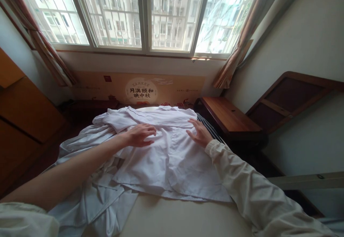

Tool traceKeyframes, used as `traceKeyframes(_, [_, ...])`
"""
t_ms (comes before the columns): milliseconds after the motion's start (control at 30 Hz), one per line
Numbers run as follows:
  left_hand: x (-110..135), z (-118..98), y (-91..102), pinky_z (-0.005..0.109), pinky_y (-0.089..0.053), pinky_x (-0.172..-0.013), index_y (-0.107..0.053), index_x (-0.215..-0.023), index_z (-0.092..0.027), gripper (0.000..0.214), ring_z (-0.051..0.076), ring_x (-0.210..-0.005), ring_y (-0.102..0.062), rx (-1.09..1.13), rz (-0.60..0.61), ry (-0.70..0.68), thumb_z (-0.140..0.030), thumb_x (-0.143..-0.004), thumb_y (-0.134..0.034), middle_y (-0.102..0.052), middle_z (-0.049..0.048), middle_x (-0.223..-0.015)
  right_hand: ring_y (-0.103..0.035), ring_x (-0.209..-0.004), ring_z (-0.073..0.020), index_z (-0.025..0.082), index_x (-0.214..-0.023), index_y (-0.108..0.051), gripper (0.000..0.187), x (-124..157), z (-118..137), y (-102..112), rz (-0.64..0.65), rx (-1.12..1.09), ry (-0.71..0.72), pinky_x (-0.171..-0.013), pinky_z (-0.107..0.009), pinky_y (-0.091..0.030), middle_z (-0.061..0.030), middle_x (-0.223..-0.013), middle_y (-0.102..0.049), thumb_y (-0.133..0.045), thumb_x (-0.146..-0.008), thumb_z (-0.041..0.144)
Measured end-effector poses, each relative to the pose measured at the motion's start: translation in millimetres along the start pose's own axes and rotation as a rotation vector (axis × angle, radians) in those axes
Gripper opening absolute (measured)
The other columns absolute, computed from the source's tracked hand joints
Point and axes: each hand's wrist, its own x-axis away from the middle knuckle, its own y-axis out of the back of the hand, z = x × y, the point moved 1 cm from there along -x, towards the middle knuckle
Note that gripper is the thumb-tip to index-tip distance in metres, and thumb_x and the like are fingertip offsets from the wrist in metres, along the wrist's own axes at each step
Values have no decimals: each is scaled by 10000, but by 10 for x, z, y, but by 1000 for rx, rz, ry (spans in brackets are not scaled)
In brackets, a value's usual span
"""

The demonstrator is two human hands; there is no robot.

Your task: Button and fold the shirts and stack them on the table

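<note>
A white shirt [166, 158] lies spread on the bed [172, 219], its collar end toward the window. My left hand [141, 135] rests flat on the shirt's upper left part, fingers stretched out. My right hand [199, 132] lies open on the upper right part, fingers spread, with nothing held. More white cloth [88, 194] is bunched under and left of the shirt.
A dark wooden bedside table [228, 117] stands to the right of the bed, a wooden headboard [290, 97] leans by the right wall. A cardboard panel with printed characters [139, 88] stands under the window. An orange-brown cabinet [24, 115] is on the left.
</note>
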Motion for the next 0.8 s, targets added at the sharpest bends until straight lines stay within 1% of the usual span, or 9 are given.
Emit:
traceKeyframes(67, [238,-226,53,408,-492,-940,-683,-1092,-231,341,287,-1021,-653,26,68,-99,-527,-928,-643,-694,117,-1150,-540,-1365,-318,225,-1381,-581,431,359,241,83,54,-27,184,-1181,-515,-410,-137,-1485,-580,-599,-975,370])
traceKeyframes(133, [472,-398,77,409,-486,-868,-657,-986,-237,393,274,-912,-630,45,136,-146,-604,-854,-699,-684,96,-1024,-628,-1178,-303,240,-1271,-630,316,733,419,169,89,-75,303,-1039,-491,-507,-132,-1275,-681,-605,-978,354])
traceKeyframes(200, [671,-499,67,412,-474,-820,-634,-1014,-239,441,267,-877,-605,44,190,-156,-637,-837,-699,-673,90,-1029,-646,-1038,-283,244,-1159,-651,244,1074,531,233,176,-114,392,-927,-454,-536,-118,-1130,-700,-636,-963,388])
traceKeyframes(300, [848,-554,-6,403,-453,-771,-615,-1026,-241,321,254,-872,-599,4,211,-160,-551,-945,-626,-669,85,-1044,-632,-984,-291,220,-1149,-643,427,1432,607,283,261,-100,469,-873,-465,-535,-136,-1123,-681,-699,-894,558])
traceKeyframes(367, [883,-575,-64,388,-434,-739,-606,-969,-239,183,230,-832,-598,-32,191,-178,-400,-1030,-545,-668,71,-991,-623,-1002,-294,213,-1156,-638,419,1551,622,293,267,-74,451,-879,-472,-533,-143,-1148,-670,-684,-912,551])
traceKeyframes(467, [866,-639,-97,366,-415,-726,-591,-919,-235,198,201,-756,-592,-25,161,-173,-258,-1067,-462,-666,53,-918,-613,-973,-251,218,-1093,-633,146,1605,628,291,259,-70,410,-865,-420,-530,-111,-1085,-674,-562,-1025,326])
traceKeyframes(533, [849,-707,-66,361,-414,-738,-579,-911,-235,204,200,-737,-595,17,161,-138,-261,-1069,-454,-666,45,-884,-606,-932,-229,216,-1049,-623,130,1614,622,290,257,-81,407,-842,-389,-526,-91,-1027,-673,-495,-1054,240])
traceKeyframes(700, [912,-915,42,343,-400,-677,-557,-862,-244,163,202,-708,-599,171,170,-9,-260,-1021,-523,-664,14,-786,-604,-882,-216,214,-1020,-586,158,1694,573,342,243,-153,379,-802,-369,-522,-82,-978,-656,-439,-1075,220])
traceKeyframes(800, [991,-1025,31,324,-388,-626,-558,-801,-244,194,180,-673,-594,227,217,3,-294,-980,-613,-670,-1,-752,-602,-888,-220,217,-1018,-578,143,1763,582,405,285,-169,372,-806,-377,-517,-86,-981,-655,-446,-1073,223])
